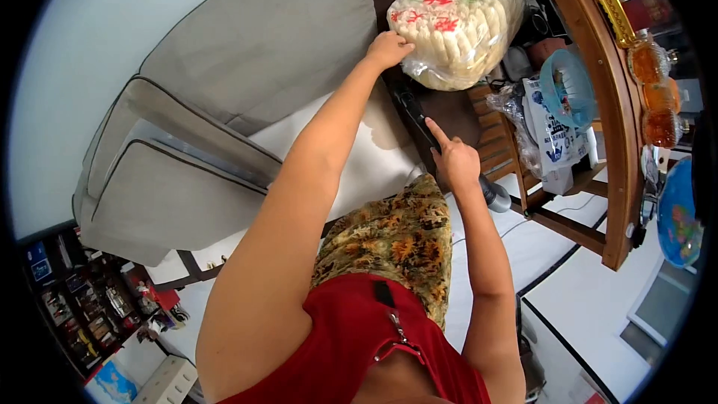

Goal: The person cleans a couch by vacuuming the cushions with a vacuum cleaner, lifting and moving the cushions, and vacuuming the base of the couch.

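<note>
My left hand (390,50) reaches far forward, its curled fingers gripping the lower left edge of a large clear plastic bag (464,34). Pale, long dried pieces fill the bag, which has red and green print. My right hand (457,158) is wrapped around a black and grey handheld vacuum cleaner (496,196), index finger stretched along its body. The vacuum's black nozzle (409,105) points forward along the edge of a sofa seat (351,157). My palm hides part of its handle.
Grey back cushions (262,37) lean on the left. To the right, a wooden table (617,179) holds orange glass bottles (649,93). Beneath it sit a blue translucent basket (566,86) and a white printed bag (552,131). A crowded shelf (90,299) stands lower left.
</note>
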A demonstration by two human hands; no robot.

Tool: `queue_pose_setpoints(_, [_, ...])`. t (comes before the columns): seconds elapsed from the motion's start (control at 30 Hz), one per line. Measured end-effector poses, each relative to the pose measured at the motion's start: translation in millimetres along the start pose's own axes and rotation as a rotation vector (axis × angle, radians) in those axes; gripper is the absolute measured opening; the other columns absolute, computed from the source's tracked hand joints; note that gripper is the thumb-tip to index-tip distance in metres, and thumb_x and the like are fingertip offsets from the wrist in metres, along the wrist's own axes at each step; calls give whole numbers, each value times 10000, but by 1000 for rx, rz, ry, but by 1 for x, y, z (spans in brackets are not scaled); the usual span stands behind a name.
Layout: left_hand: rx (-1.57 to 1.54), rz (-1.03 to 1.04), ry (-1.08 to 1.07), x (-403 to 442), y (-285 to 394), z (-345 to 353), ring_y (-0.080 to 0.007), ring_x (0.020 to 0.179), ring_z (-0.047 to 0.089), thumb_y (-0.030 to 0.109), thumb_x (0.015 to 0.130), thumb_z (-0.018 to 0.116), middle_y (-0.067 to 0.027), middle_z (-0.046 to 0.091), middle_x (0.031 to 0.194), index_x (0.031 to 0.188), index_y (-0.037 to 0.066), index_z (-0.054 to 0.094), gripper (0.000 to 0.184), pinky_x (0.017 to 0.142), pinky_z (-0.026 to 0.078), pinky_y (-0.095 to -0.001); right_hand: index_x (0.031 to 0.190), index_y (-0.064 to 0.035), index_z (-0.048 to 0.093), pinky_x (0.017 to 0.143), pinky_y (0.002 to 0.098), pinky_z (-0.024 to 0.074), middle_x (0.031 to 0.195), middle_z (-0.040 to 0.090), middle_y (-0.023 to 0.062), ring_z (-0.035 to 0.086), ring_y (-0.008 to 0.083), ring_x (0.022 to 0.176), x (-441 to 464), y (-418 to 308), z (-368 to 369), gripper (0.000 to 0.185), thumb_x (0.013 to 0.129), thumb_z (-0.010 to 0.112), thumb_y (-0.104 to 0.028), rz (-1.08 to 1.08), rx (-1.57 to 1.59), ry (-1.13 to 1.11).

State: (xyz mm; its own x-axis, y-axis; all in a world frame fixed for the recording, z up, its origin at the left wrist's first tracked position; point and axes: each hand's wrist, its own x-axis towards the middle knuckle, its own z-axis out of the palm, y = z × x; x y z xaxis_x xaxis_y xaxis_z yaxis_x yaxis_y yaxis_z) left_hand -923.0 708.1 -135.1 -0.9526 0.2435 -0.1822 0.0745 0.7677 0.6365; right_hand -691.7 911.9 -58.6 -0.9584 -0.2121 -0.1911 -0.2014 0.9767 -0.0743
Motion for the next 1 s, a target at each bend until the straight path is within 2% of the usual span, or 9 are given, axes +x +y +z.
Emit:
queue_pose_setpoints(0.13, [-171,135,-50,-6,10,49,-318,1194,573,465,926,583,-139,619,1256,1066,100,740,422,990,471,-358,1507,-397,375,559,420,550,732,636,132,666,307,590,-11,5,7,733,867,712,-279,53,-18,44])
queue_pose_setpoints(0.2, [-95,270,-90,-14,38,88,-303,1268,520,505,938,549,-116,595,1311,1161,136,719,463,1033,434,-455,1501,-397,388,560,422,552,726,633,133,665,309,584,-17,12,10,725,865,712,-277,55,-27,43])
queue_pose_setpoints(0.33, [23,264,-252,-27,101,147,-343,1495,213,540,940,508,-63,447,1513,1377,231,589,541,1170,151,-631,1501,-393,390,561,424,553,732,632,142,667,319,592,-24,18,22,723,865,712,-274,13,-54,12])
queue_pose_setpoints(0.4, [-76,231,-296,-32,114,156,-361,1511,157,526,942,504,-66,428,1530,1384,233,583,536,1204,80,-590,1490,-378,414,587,442,554,752,640,148,671,333,632,-23,19,24,707,859,712,-266,44,-37,17])
queue_pose_setpoints(0.53, [-95,264,-313,-27,103,159,-349,1503,180,550,925,526,-48,434,1532,1376,214,592,567,1194,137,-563,1521,-400,345,557,431,548,801,640,158,678,323,631,-11,25,36,741,879,699,-296,62,-35,91])
queue_pose_setpoints(0.57, [-179,295,-171,-31,91,164,-296,1431,352,518,913,565,-50,541,1432,1284,194,658,500,1137,247,-532,1524,-400,338,557,437,547,821,640,157,680,326,639,-4,32,46,731,889,688,-305,48,-48,118])
queue_pose_setpoints(0.67, [-260,255,-32,-70,54,102,-242,1273,520,432,892,629,-48,647,1270,1147,172,714,374,1033,336,-496,1509,-413,366,571,455,540,775,656,159,669,339,637,12,40,55,708,887,680,-292,14,-58,106])
queue_pose_setpoints(0.73, [-143,259,443,-94,-8,74,-247,1123,578,353,809,709,-21,700,1060,974,156,750,260,952,380,-511,1493,-423,388,584,461,537,759,667,162,668,349,650,7,45,48,721,863,703,-264,29,-5,115])
queue_pose_setpoints(1.0, [968,-678,447,-338,-258,-194,-338,1411,365,403,908,630,-135,560,1386,1309,142,616,479,1175,198,-574,1541,-402,286,622,434,555,838,701,154,685,332,691,-61,64,37,847,849,742,-224,85,-117,-89])
